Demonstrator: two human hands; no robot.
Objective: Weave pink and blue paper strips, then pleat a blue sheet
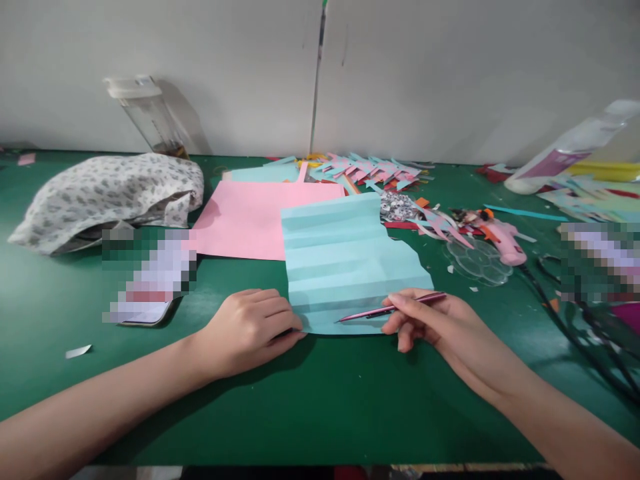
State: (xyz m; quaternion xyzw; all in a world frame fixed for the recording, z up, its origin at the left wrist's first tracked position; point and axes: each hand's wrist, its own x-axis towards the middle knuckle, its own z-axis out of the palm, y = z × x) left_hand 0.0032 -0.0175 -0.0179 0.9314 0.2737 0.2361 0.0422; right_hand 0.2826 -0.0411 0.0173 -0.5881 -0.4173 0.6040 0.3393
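Note:
A light blue sheet of paper with crosswise folds lies in front of me, its right edge cut wavy. My left hand is closed at the sheet's near left corner, thumb along the front edge and fingers curled over it. Between thumb and fingers of my right hand is a slim pink pen, pointing left. Its tip is over the near part of the sheet; whether it touches the paper I cannot tell. Under the blue sheet's left side lies a pink sheet.
On the green table lie a blurred-out phone, a patterned cloth pouch and paper scraps. A clear bottle stands behind. To the right are a pink glue gun with black cable, a plastic palette and a tilted bottle.

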